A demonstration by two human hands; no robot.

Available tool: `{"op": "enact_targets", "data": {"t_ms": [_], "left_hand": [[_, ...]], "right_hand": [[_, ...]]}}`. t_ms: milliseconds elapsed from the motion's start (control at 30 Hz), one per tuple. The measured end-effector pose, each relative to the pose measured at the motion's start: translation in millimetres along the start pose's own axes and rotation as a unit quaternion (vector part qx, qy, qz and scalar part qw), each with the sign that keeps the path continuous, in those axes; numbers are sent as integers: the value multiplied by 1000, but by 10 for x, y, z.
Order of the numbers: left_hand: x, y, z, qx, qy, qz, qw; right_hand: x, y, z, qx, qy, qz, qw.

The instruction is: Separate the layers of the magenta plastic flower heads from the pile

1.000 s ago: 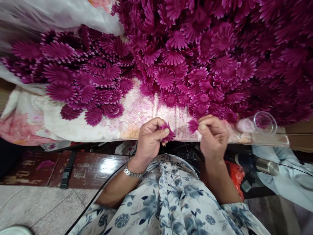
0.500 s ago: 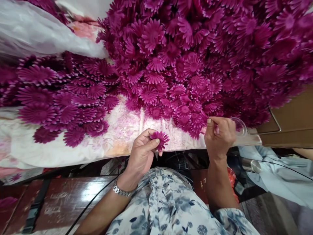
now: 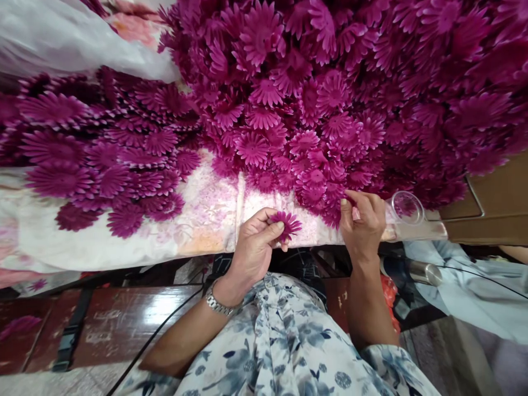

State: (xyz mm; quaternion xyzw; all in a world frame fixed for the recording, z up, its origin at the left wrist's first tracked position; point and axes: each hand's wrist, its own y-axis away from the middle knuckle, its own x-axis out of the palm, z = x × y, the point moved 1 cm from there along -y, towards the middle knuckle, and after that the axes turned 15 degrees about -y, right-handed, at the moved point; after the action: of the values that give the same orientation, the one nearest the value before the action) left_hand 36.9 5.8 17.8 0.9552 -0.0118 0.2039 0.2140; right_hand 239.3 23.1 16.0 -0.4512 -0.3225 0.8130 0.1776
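Pinching a magenta flower [image 3: 291, 226] between thumb and fingers of the left hand [image 3: 258, 242] — above the near edge of the cloth-covered tabletop [image 3: 214, 203]. Holding the right hand [image 3: 365, 225] well apart from the left, thumb and forefinger close together at the front of the large flower pile [image 3: 289, 104]; cannot tell of any grip there. To the left, a smaller flower pile [image 3: 103, 165] near a whitish plastic sheet [image 3: 82, 44] — and, just beside the right hand, a clear cup [image 3: 407, 208].

the left hand [image 3: 254, 242] pinches a magenta flower [image 3: 291, 224]; the right hand [image 3: 364, 228] is beside the flower heap [image 3: 305, 110].
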Motion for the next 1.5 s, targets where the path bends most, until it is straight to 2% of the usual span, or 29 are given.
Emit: {"op": "enact_targets", "data": {"t_ms": [233, 500, 733, 967, 1167, 1233, 1367, 1433, 1500], "left_hand": [[31, -12, 10, 4, -14, 7, 1000], [88, -32, 27, 19, -26, 1, 999], [87, -39, 31, 22, -17, 3, 1000], [104, -37, 55, 17, -12, 10, 1000], [87, -25, 68, 15, -12, 9, 1000], [84, -28, 69, 17, -14, 9, 1000], [83, -37, 65, 19, -18, 9, 1000], [84, -37, 63, 16, -19, 11, 1000], [84, -34, 63, 17, -19, 9, 1000]], "right_hand": [[31, 110, -76, -1, -40, 0, 999], [33, 155, -145, 11, 3, 42, 999], [-51, 142, -32, -30, -6, -54, 998], [-65, 55, 57, -44, -39, -61, 996], [35, -58, 23, 19, -136, -61, 989], [76, -95, 0, 41, -150, -42, 987], [118, -141, -35, 10, -11, -7, 1000], [101, -141, -56, -15, 51, -26, 998], [64, -132, -72, -34, 65, -55, 996]]}}
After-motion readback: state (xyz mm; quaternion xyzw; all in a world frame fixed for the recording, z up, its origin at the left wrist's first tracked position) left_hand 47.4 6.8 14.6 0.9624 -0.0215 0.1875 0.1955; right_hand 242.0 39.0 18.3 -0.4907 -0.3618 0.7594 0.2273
